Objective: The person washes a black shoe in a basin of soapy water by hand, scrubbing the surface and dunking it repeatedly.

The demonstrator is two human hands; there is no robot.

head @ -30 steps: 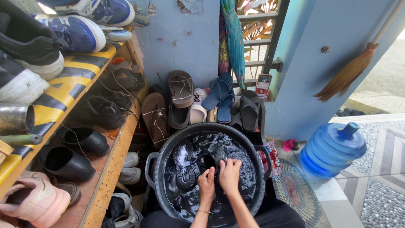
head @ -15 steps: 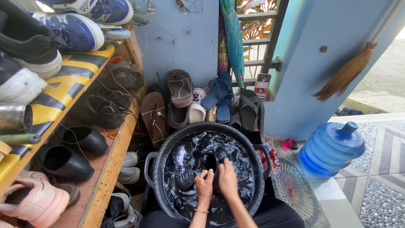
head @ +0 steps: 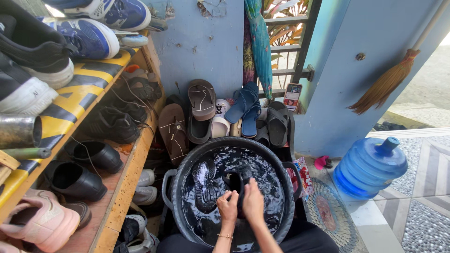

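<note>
1. Blue-painted walls [head: 206, 51] close off a tiled corner, where footwear is crowded on the floor and on a wooden shoe rack [head: 124, 187] along the left edge of the view.
2. Black shoes [head: 77, 180] are stored on the rack's lower shelf, and blue sneakers [head: 89, 37] on its top shelf.
3. Brown and blue sandals [head: 201, 100] are leaned against the wall behind the basin.
4. A black basin [head: 176, 187] of dark, soapy water is set on the floor at bottom centre; an upturned shoe sole [head: 205, 185] is seen lying in its left half.
5. A black shoe [head: 236, 180] is gripped in the basin's middle, partly in the water: the left hand [head: 228, 206] is closed around its near end, and the right hand [head: 253, 201] is pressed over its side, fingers curled.
6. A blue water jug [head: 370, 166] is stood at the right, below a leaning broom [head: 386, 82].
</note>
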